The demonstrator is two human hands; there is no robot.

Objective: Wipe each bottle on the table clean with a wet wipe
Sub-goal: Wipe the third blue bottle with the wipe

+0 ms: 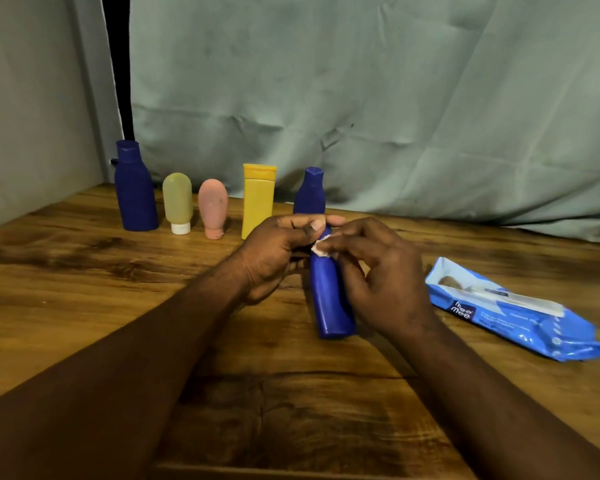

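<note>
- Curled round the cap end of a bright blue plastic bottle (pixel 331 299), the grip of the left hand (pixel 278 251) holds it with the thumb laid over the top.
- Just beside that grip, the right hand (pixel 381 275) pinches a small crumpled white wet wipe (pixel 321 247) between thumb and fingertips, and the wipe is pressed against the bottle's neck.
- From the two grips the bright blue plastic bottle slants down toward the person, its base low over the brown wooden tabletop (pixel 84 289). I cannot tell whether the base touches the wood.
- Beyond the grips a row of containers stands upright:
  - a small dark blue bottle (pixel 310 194) stands right behind the left fingers;
  - further left come a flat yellow bottle (pixel 257 202), a pink tube (pixel 212 207) standing on its cap, and a pale yellow-green tube (pixel 177 199) on a white cap;
  - a tall dark blue bottle (pixel 134 192) stands farthest left.
- Right of the right-hand grip, and apart from it, a blue plastic wet-wipe pack (pixel 516 317) lies flat on the tabletop.
- Behind the row hangs a grey-green cloth (pixel 361 81).
</note>
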